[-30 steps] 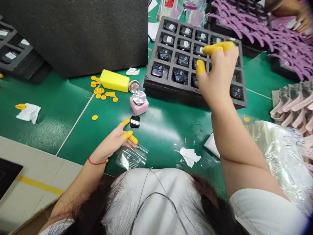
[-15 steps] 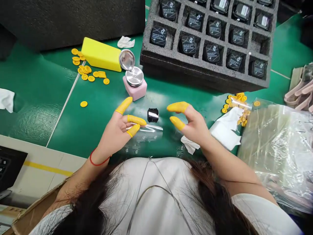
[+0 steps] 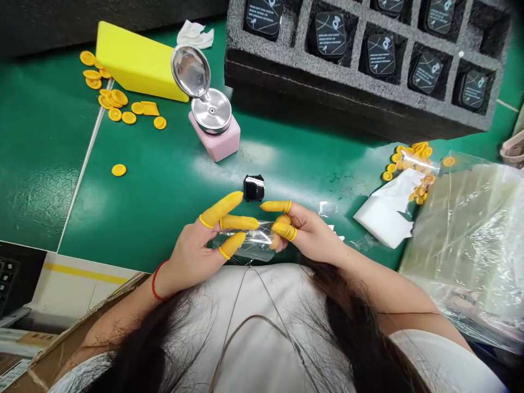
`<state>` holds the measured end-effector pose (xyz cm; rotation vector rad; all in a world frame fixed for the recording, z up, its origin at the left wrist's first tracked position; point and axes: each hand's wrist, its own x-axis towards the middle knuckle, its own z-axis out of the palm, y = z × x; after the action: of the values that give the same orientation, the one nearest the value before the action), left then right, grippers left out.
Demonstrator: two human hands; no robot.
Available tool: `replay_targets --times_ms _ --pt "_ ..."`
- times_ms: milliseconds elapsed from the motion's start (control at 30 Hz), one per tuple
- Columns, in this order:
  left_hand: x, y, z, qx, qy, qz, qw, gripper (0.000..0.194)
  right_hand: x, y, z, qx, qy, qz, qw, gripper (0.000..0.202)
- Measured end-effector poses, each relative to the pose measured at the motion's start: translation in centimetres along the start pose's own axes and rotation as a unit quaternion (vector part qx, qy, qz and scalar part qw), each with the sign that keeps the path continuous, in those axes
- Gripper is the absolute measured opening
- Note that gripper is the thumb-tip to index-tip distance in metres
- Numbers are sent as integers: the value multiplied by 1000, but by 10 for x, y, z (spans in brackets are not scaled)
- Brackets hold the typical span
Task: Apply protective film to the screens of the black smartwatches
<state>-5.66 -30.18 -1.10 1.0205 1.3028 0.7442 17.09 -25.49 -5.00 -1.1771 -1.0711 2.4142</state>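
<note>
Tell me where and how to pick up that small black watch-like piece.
Probably pinch the black piece by its left and right edges, from above: it lies flat on the green table, glossy face up, leaving its sides exposed.

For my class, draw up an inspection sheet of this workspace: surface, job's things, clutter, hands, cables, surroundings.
Surface: glossy green tabletop.
Job's things: clear plastic film; black smartwatch body lying beyond it.
Clutter: loose yellow finger cots, white wipes.
Hands: left hand touching the film, grip unclear; right hand pinching its end.
Cables: nothing seen.
Surroundings: black foam tray, partly filled; pink pump dispenser, lid raised; clear plastic bag.
</note>
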Motion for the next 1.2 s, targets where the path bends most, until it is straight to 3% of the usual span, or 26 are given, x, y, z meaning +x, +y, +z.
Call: replay_targets --times_ms 67,133,200,267,333,467,667,867,967,1100,1200 --pt "3 0 -2 -13 13 -32 999 72 7 3 -10 -176 62 -94 978 30" --pt "9 4 -5 -26 20 -84 996 67 13 7 -19 -381 137 -212 890 23" --pt "15 9 -6 -41 -2 -165 985 63 19 10 -25 -503 156 -276 804 20" --pt "20 12 -7 -52 -26 -227 972 61 24 13 -26 -548 143 -290 772 18" --pt "24 15 -6 -50 -35 -248 967 59 27 14 -25 -566 135 -292 759 19" --pt "26 15 -3 -40 -35 -247 967 58 31 12 -22 -578 137 -295 748 17" --pt "26 11 -5 -51 -35 -257 964 64 28 12 -25 -563 155 -289 758 15" --pt "27 12 -4 -71 -44 -289 954 59 26 11 -29 -505 171 -267 803 20" --pt "27 13 -2 -89 -26 -263 960 63 26 5 -28 -486 179 -260 815 19" --pt "24 12 -1 -82 3 -207 975 73 26 -1 -26 -423 166 -249 855 13" --pt "23 13 -2 -50 -2 -207 977 67 28 1 -26 -457 175 -264 831 14"
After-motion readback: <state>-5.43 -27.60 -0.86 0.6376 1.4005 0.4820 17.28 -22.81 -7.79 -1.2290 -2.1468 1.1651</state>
